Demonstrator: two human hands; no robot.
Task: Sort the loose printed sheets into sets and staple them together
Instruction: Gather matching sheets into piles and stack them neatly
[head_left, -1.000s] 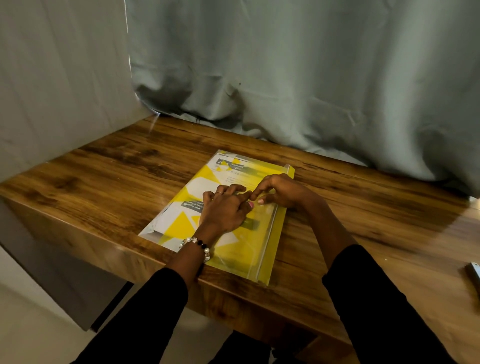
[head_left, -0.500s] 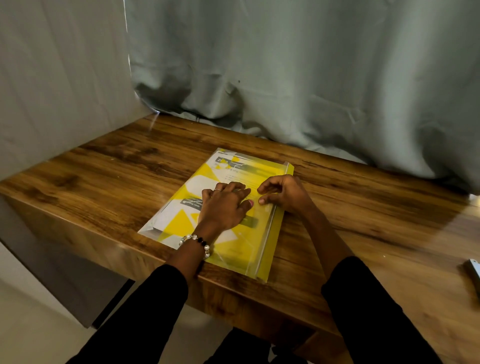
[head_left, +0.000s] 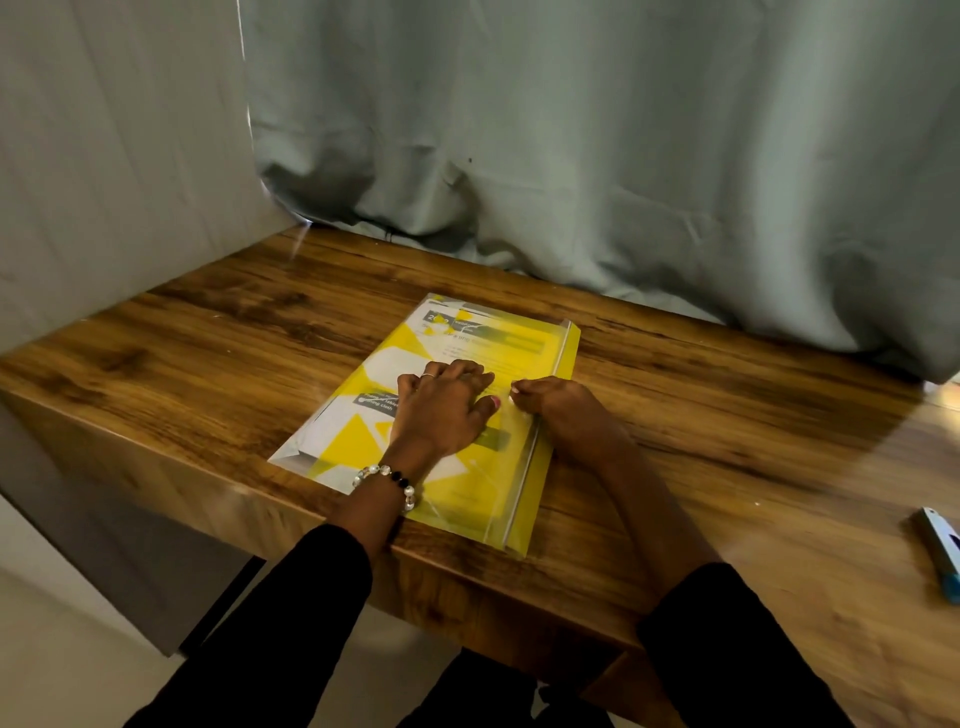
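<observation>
Person, seen from the head down: two bare hands, forearms uncovered.
Left hand (head_left: 441, 410): thin silver-coloured ring (head_left: 427, 375) on one finger; pink-painted thumbnail (head_left: 496, 401).
Left wrist: beaded bracelet of clear, white and black round beads (head_left: 387, 479).
Right hand (head_left: 558, 402): light-painted nails; no jewellery visible.
Both arms: long black fabric sleeves (head_left: 727, 654), pushed up, ending below the elbows.

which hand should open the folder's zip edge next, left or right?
Right, probably. The right hand already sits at the yellow folder's zip edge, fingers curled in a pinch. The left hand rests flat on the folder, steadying it.
</observation>
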